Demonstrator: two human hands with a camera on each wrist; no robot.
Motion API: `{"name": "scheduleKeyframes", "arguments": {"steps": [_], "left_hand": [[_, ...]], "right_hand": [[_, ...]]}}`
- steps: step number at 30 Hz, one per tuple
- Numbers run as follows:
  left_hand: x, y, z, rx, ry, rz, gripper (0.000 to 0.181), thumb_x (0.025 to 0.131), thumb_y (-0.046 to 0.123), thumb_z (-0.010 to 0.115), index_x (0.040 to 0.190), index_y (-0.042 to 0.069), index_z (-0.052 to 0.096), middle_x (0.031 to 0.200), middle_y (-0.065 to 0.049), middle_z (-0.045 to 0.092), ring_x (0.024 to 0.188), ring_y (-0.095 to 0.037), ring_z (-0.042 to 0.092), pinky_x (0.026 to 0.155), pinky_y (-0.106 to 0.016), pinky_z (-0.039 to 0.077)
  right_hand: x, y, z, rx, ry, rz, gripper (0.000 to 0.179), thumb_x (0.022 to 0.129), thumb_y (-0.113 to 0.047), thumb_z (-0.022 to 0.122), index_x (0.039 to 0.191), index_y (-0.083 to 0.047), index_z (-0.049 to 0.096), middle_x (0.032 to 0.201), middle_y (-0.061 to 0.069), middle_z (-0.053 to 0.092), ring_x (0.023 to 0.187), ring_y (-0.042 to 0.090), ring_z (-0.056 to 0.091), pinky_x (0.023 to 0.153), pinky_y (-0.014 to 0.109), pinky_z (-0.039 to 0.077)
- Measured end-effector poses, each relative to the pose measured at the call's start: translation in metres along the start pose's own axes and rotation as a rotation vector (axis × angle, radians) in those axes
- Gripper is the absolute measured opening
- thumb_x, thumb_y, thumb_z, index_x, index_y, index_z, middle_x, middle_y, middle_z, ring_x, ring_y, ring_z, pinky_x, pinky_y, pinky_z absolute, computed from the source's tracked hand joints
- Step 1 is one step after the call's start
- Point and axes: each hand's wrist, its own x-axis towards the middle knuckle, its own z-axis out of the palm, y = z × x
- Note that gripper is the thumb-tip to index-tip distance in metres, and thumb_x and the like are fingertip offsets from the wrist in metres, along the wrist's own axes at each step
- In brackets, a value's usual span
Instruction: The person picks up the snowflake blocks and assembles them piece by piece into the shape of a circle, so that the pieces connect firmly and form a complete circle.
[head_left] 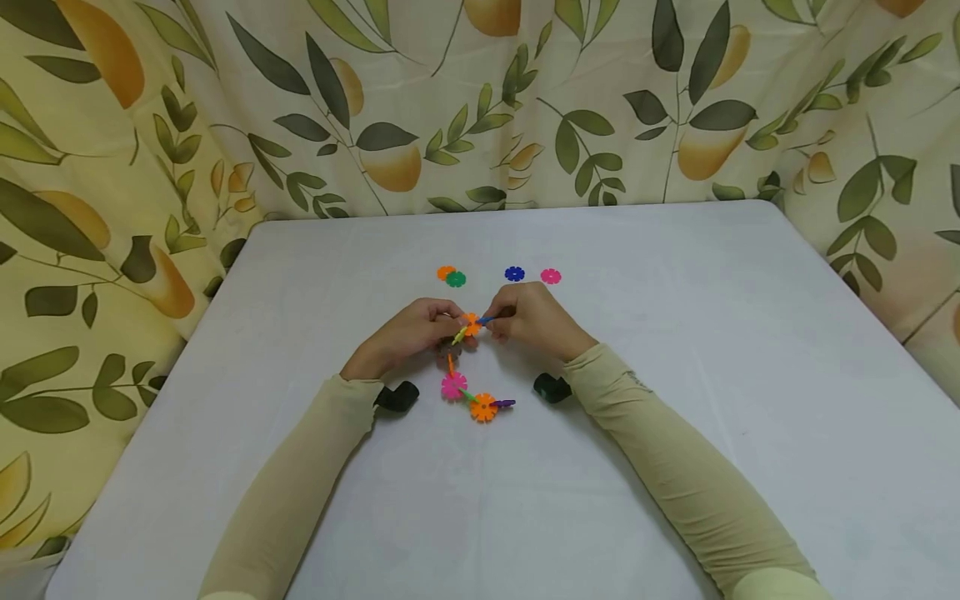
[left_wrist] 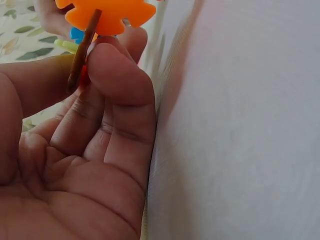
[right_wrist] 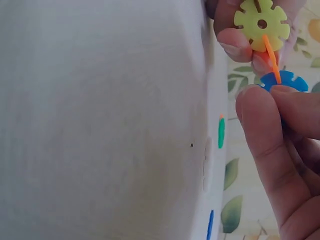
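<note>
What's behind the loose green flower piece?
An orange flower piece pokes out from behind the green flower piece. The part the green one covers can't be seen.

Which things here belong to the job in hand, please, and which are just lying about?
In the job: disc chain; left hand, holding it; light blue disc at its end; right hand, pinching that disc.

Lying loose, possibly spares: orange disc; green disc; dark blue disc; pink disc.

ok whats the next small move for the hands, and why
Probably press the blue disc gently into the orange disc beside it: their edges meet, the right hand pinches the blue one and the left hand holds the chain. How firmly they lock is unclear.
</note>
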Motion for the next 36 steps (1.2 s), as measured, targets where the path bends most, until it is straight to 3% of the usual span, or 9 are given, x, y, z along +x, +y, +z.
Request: {"name": "scheduleKeyframes", "arguments": {"steps": [9,17,21,26,36], "left_hand": [[0.0,0.003,0.001,-0.007,0.007,0.002,0.018,0.112,0.009,0.053,0.113,-0.004,0.066,0.1,-0.015,0.079,0.071,-0.021,0.062,0.065,-0.029,0.053],[-0.002,0.005,-0.002,-0.042,-0.015,-0.02,0.019,0.112,0.009,0.051,0.123,-0.005,0.06,0.104,-0.016,0.078,0.078,-0.023,0.064,0.066,-0.03,0.055],[-0.003,0.005,-0.004,-0.054,-0.012,-0.036,0.021,0.111,0.009,0.051,0.128,-0.003,0.057,0.104,-0.016,0.079,0.078,-0.024,0.063,0.065,-0.03,0.055],[-0.003,0.005,-0.005,-0.049,-0.019,-0.042,0.024,0.11,0.008,0.05,0.132,-0.001,0.055,0.106,-0.017,0.078,0.08,-0.025,0.063,0.066,-0.03,0.055],[-0.005,0.01,-0.004,-0.021,-0.015,-0.07,0.022,0.111,0.013,0.054,0.13,0.003,0.055,0.106,-0.017,0.078,0.083,-0.027,0.07,0.074,-0.03,0.054]], "right_hand": [[0.001,0.001,-0.002,-0.019,-0.025,0.019,0.009,0.091,0.012,0.074,0.096,0.006,0.077,0.084,0.008,0.075,0.072,0.02,0.07,0.07,0.028,0.057],[0.001,0.005,-0.015,-0.109,-0.055,0.103,0.019,0.095,-0.005,0.079,0.113,0.001,0.078,0.104,0.008,0.077,0.088,0.023,0.071,0.078,0.036,0.056],[-0.001,0.009,-0.024,-0.09,-0.005,0.131,0.02,0.1,-0.01,0.073,0.115,0.002,0.078,0.109,0.01,0.076,0.095,0.027,0.068,0.084,0.04,0.055],[-0.001,0.019,-0.025,-0.11,0.041,0.141,0.02,0.102,-0.005,0.068,0.117,0.006,0.076,0.112,0.016,0.075,0.099,0.032,0.065,0.088,0.042,0.052],[0.001,0.028,-0.016,-0.196,-0.088,0.202,0.029,0.099,-0.006,0.074,0.127,0.002,0.074,0.116,0.02,0.061,0.101,0.032,0.059,0.085,0.041,0.051]]}}
